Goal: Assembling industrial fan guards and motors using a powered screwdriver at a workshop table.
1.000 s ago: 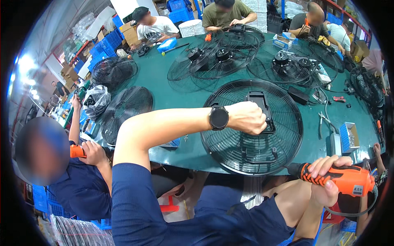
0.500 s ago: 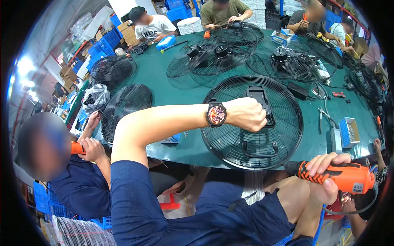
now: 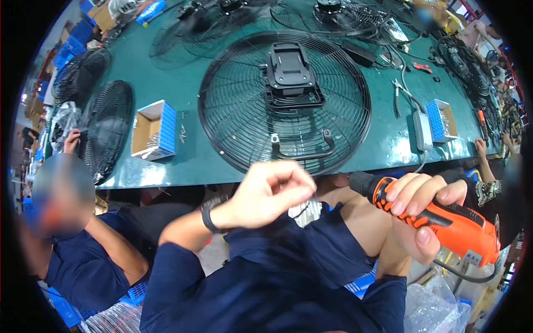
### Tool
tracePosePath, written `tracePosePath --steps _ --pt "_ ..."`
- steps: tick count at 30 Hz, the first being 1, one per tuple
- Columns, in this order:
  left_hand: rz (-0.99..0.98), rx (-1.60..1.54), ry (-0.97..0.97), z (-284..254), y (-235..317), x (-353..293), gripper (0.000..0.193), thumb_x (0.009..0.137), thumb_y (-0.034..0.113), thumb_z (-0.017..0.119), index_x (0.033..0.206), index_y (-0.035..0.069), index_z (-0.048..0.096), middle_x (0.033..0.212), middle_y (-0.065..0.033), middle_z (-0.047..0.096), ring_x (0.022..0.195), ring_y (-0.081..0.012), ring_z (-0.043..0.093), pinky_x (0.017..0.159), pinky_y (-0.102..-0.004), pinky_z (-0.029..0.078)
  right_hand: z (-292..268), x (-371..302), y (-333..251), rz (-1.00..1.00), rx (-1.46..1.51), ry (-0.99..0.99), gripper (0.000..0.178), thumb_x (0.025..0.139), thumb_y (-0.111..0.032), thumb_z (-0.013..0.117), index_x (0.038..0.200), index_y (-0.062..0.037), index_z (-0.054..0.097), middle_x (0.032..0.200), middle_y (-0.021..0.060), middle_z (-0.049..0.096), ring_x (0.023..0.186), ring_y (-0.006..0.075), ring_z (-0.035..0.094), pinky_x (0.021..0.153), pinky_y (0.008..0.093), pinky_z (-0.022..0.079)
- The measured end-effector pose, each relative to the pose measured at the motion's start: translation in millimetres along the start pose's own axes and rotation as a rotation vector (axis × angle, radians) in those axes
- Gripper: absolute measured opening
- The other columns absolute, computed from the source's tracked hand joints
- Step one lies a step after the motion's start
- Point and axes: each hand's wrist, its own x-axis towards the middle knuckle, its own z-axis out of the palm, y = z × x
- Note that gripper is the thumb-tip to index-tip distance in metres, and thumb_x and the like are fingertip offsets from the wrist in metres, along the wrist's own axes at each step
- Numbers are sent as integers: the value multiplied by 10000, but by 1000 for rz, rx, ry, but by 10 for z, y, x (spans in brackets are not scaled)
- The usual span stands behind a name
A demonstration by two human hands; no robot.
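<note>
Right hand (image 3: 422, 216) grips the orange driver (image 3: 444, 222) near the table (image 3: 183, 166) edge; left hand (image 3: 266, 194), fingers curled, contents unclear, hovers just short of the fan guard (image 3: 239, 122), apparently between fastenings and calling for a screw.

Black wire fan guard (image 3: 233, 111), glossy orange plastic screwdriver (image 3: 444, 222), smooth green table (image 3: 183, 72), cardboard box (image 3: 145, 130)

Open cardboard box (image 3: 154, 130) with blue sides, brown inside, on the green surface (image 3: 189, 89) left of the big fan guard. Second small blue box (image 3: 442, 119) holding small metal parts, right side of surface. Small white label (image 3: 473, 257) on the orange power screwdriver (image 3: 444, 220). Clear plastic bags (image 3: 430, 308) bottom right.
</note>
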Motion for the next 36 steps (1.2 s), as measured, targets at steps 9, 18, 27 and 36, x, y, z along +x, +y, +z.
tracePosePath --steps 9,18,27,36 --pt "-634 -1249 -61 300 -825 -366 161 927 111 508 998 -1 599 629 22 392 552 -59 318 459 -194 264 136 -55 9 22 -9 -81 434 675 -147 665 996 -51 390 701 71 557 566 195 608 559 321 532" --pt "-525 -1338 -122 292 -920 -323 185 932 148 526 997 -7 604 626 20 403 558 -67 336 470 -197 286 202 -47 95 113 53 19 420 695 -146 662 999 -52 387 700 65 553 565 177 595 558 298 521" --pt "-498 -1339 -59 259 -921 -318 144 924 120 544 946 1 623 624 19 426 559 -70 351 463 -198 288 158 31 80 228 115 -46 462 686 -83 692 1021 -51 376 714 116 581 565 264 617 536 416 552" --pt "-534 -1361 -27 175 -905 -312 132 923 73 523 967 -2 622 645 26 443 560 -53 368 466 -191 302 219 8 188 191 102 -164 450 690 -65 697 1007 -45 378 724 142 606 582 275 634 539 420 566"
